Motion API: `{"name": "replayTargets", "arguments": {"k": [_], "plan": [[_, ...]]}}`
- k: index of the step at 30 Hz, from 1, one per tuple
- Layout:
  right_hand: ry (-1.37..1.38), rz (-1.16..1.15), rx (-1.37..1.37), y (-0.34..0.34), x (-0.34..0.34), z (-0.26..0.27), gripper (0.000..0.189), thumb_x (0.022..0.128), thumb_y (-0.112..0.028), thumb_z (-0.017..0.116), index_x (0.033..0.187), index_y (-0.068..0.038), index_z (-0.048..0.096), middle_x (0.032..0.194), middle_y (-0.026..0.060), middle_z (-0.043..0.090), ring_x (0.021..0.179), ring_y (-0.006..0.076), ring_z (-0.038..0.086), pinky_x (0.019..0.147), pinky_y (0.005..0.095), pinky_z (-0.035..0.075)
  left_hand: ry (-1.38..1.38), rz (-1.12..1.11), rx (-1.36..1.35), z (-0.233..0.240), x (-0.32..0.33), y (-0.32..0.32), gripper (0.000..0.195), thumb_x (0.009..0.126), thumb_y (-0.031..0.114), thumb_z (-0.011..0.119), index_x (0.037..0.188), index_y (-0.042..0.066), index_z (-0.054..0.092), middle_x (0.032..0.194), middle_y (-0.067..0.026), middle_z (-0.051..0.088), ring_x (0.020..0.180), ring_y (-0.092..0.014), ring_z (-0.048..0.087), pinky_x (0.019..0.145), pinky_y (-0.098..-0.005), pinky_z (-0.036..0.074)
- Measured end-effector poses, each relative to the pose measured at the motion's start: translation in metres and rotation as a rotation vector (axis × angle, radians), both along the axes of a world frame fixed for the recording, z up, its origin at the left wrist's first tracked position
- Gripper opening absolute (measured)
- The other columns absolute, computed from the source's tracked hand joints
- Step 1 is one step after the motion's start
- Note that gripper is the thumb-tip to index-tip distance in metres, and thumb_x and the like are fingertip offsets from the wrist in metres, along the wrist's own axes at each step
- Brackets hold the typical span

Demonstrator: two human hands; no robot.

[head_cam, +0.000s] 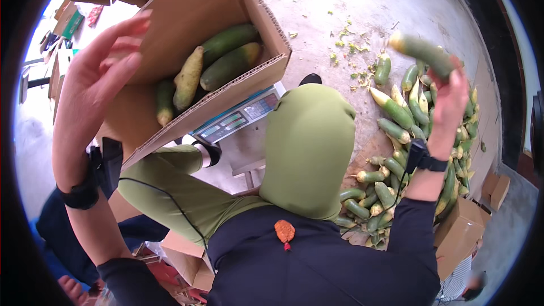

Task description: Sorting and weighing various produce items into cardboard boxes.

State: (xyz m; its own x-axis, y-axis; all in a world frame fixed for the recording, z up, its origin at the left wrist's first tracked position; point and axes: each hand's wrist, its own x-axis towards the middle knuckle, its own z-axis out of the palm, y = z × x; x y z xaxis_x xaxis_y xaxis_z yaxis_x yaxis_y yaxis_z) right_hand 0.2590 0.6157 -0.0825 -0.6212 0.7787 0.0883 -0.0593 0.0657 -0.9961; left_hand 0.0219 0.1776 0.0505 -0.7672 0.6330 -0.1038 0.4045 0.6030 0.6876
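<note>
My right hand (451, 91) grips one end of a green radish (420, 53), blurred, raised over a large pile of green radishes (393, 110) on the floor. My left hand (110, 57) is raised with its fingers apart and holds nothing; it is at the left side of an open cardboard box (204, 4). Several radishes lie in the box, among them a pale yellowish one (188, 78) and green ones (229, 66). Beneath the box, a digital scale (238, 117) shows its display and keypad.
Leaf scraps (352, 49) litter the concrete floor between box and pile. Another cardboard box (461, 233) stands at lower right, and one (187, 259) behind me at lower left. Another person's hand (72, 291) shows at the bottom left. Cables run from devices on my forearms.
</note>
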Motion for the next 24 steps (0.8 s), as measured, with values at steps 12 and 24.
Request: {"name": "replayTargets", "arguments": {"k": [12, 24], "plan": [[0.184, 0.822, -0.335, -0.177, -0.164, 0.1, 0.036, 0.087, -0.007, 0.056, 0.121, 0.002, 0.053, 0.105, 0.0094, 0.061, 0.091, 0.0149, 0.06, 0.08, 0.0276, 0.052, -0.17, 0.04, 0.241, 0.013, 0.014, 0.04, 0.058, 0.082, 0.023, 0.067, 0.134, 0.008, 0.045, 0.102, -0.0021, 0.058, 0.088, -0.008, 0.053, 0.076, -0.0209, 0.043], [-1.215, 0.276, 0.772, 0.086, -0.01, -0.189, 0.035, 0.078, -0.024, 0.06, 0.108, -0.007, 0.062, 0.102, 0.017, 0.065, 0.097, 0.031, 0.062, 0.086, 0.038, 0.048, -0.629, 0.046, -0.213, -0.06, -0.026, 0.017, 0.051, 0.087, 0.013, 0.057, 0.135, 0.004, 0.042, 0.117, -0.0065, 0.055, 0.103, -0.014, 0.051, 0.095, -0.0272, 0.039]]}}
